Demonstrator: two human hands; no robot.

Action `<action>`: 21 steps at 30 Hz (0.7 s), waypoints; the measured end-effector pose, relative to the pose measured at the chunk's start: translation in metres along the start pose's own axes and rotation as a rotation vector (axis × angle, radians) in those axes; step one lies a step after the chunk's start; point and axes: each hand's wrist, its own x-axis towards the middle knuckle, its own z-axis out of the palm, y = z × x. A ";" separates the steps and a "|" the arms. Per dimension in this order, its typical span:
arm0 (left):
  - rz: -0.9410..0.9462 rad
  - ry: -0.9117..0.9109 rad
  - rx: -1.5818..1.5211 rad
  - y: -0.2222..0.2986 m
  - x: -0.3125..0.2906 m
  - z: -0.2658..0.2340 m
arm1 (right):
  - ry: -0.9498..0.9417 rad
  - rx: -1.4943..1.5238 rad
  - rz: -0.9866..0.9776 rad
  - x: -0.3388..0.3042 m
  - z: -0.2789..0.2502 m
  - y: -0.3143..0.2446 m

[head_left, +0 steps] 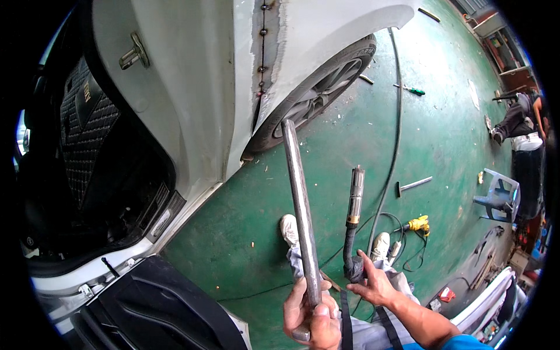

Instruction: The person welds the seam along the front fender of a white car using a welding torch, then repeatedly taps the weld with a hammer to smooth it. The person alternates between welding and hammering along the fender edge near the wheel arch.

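Note:
My left hand (312, 315) is wrapped round the lower end of a long metal bar (301, 204). The bar points up and away, its far end in front of the car wheel (326, 90). In my right hand (376, 283) is a welding torch (354, 198), its metal nozzle upward and its black neck bent near my fingers. Ahead of both hands is a pale car body panel (326, 41). Its bare-metal seam (262, 55) carries several dark weld spots and runs down toward the wheel arch. Both tools are apart from the seam.
The open car doorway (169, 175) and a black-trimmed door (157, 303) lie left. A hose (398, 116) crosses the green floor. Around it are a hammer (415, 184), a screwdriver (415, 91) and a yellow power tool (419, 224). A blue stool (500, 195) and another person (519, 119) are right.

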 end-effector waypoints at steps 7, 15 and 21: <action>0.062 -0.002 0.058 0.005 -0.002 0.006 | -0.013 0.009 -0.012 -0.001 -0.005 0.003; 0.110 -0.004 0.142 0.002 0.005 0.000 | -0.003 0.058 -0.020 0.004 -0.003 0.020; 0.066 -0.014 0.074 0.006 0.004 0.001 | 0.002 0.061 0.002 0.006 -0.001 0.020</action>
